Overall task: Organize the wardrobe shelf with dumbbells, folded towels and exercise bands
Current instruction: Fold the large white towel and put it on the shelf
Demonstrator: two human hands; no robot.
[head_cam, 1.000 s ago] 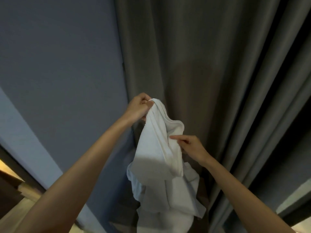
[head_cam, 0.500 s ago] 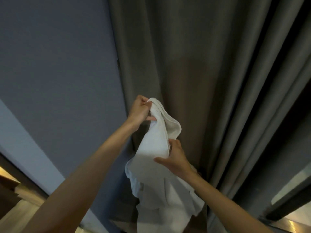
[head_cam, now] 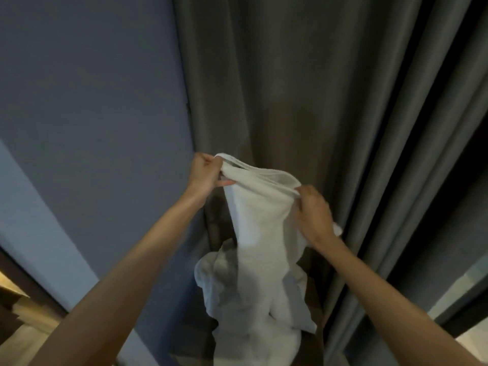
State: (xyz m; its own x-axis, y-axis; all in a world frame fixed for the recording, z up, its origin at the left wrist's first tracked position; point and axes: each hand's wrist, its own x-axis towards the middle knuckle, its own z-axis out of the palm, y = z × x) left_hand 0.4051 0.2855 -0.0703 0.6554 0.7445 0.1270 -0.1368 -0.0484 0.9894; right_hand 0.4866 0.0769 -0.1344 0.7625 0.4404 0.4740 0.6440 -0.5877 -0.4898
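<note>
We are holding the towel (head_cam: 258,233) unfolded in front of the curtain (head_cam: 290,88), our left hand (head_cam: 204,174) pinching its top left corner and our right hand (head_cam: 313,212) gripping the top edge to the right, so we are judging the folding barely begun, with nothing else of the task showing.

Dark brownish surface (head_cam: 315,299), mostly hidden, beneath the bunched lower end of the white towel (head_cam: 254,260).

No readable text, label, brand, number or sign appears on anything here.
</note>
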